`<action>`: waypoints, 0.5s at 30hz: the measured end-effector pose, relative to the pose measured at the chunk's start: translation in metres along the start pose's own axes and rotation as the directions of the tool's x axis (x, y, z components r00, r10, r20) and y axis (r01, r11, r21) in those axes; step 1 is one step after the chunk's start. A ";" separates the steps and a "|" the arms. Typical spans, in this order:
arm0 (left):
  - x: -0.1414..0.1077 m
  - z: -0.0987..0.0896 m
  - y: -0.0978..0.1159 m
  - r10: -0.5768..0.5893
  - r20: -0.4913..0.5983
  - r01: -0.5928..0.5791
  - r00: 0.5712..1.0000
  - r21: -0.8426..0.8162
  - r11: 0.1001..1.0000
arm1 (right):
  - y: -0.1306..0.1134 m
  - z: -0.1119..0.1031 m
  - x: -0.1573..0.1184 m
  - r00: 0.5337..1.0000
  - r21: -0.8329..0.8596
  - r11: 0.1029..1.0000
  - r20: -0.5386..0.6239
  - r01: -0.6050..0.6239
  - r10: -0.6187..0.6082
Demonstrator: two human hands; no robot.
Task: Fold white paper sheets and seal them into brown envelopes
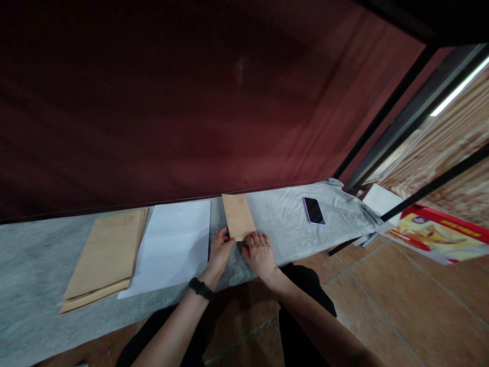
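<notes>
A small brown paper envelope (pixel 239 214) with faint red print near its far end lies on the grey cloth in front of me. My left hand (pixel 220 250), with a black band on the wrist, pinches its near left corner between thumb and fingers. At the near right corner, my right hand (pixel 260 251) is closed with bent fingers on the envelope's edge. To the left are white paper sheets (pixel 173 244). Beyond them lies a stack of larger brown envelopes (pixel 103 255), also with red print.
Grey cloth (pixel 275 219) covers the narrow table. A phone (pixel 314 210) in a light purple case lies on the right. A dark red panel (pixel 229 127) rises behind the table. A red and yellow box (pixel 443 234) and black metal bars stand at the right.
</notes>
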State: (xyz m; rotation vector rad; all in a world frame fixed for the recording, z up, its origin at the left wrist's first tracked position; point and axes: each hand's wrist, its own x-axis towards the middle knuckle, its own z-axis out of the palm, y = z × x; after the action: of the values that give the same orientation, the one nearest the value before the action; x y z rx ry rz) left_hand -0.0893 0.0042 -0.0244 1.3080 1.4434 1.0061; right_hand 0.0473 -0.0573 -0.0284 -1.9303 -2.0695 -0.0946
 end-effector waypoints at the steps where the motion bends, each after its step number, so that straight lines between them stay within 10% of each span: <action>1: -0.002 0.001 0.004 0.021 0.024 -0.020 0.999 -0.048 0.999 | -0.001 -0.001 0.002 1.000 0.013 1.000 -0.005 -0.018 0.018; 5: -0.012 0.002 0.023 0.134 0.130 -0.099 0.982 -0.247 0.964 | 0.006 -0.010 0.017 0.987 0.336 0.930 -0.012 -0.150 0.163; 12: -0.017 0.004 0.023 0.032 0.217 0.031 0.976 -0.280 0.960 | 0.022 -0.012 0.035 0.914 0.798 0.511 0.120 -0.321 0.388; 15: -0.018 0.008 0.014 -0.035 0.263 0.120 0.964 -0.316 0.941 | 0.015 -0.004 0.026 0.891 0.918 0.194 0.258 -0.347 0.374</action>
State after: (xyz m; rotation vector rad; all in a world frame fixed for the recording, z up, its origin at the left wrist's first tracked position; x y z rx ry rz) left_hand -0.0775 -0.0119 -0.0114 1.0809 1.0702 0.9414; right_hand 0.0612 -0.0326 -0.0197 -1.4239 -0.9977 1.0237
